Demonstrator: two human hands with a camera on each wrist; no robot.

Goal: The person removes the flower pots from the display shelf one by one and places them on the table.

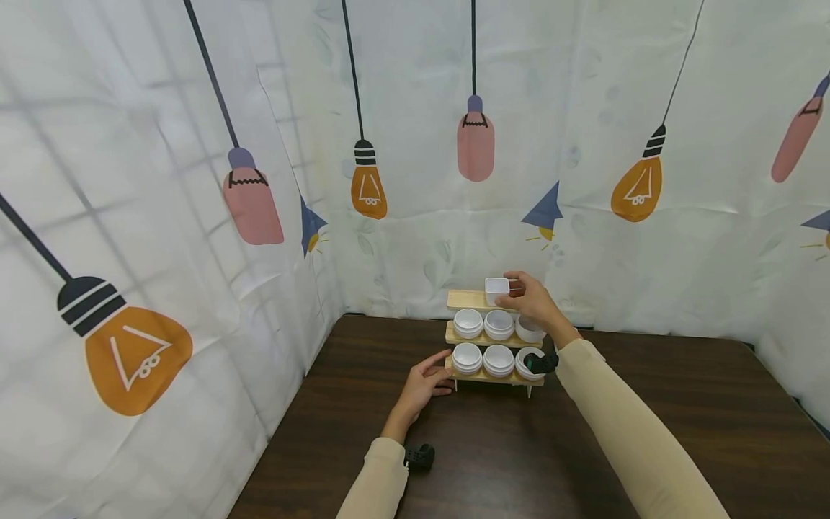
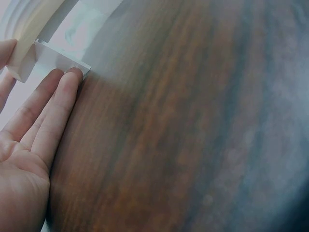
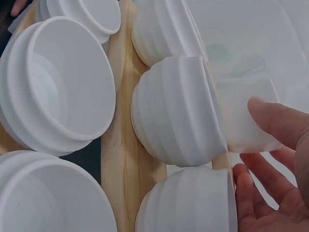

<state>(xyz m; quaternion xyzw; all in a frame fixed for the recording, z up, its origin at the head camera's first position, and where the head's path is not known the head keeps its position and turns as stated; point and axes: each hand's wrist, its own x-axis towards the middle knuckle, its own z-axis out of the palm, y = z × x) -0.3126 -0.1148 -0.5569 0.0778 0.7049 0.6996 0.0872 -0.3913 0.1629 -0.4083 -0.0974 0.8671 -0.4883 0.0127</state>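
Note:
A tiered wooden stand (image 1: 468,299) holds small white round bowls (image 1: 468,323) on its lower two shelves. On its top shelf is a white square cup (image 1: 497,286). My right hand (image 1: 528,297) pinches this cup, its thumb on the near side; in the right wrist view the cup (image 3: 251,121) is partly behind a bowl (image 3: 178,111). At the stand's lower left corner, my left hand (image 1: 421,386) touches the shelf end. In the left wrist view its nearly straight fingers (image 2: 60,96) rest against the stand's pale leg (image 2: 58,58).
The stand is near the back of a dark wooden table (image 1: 493,461). Behind it hangs a white curtain (image 1: 415,259) printed with lamps, and another stretch of it runs along the left side. Each wrist wears a dark strapped device (image 1: 420,458).

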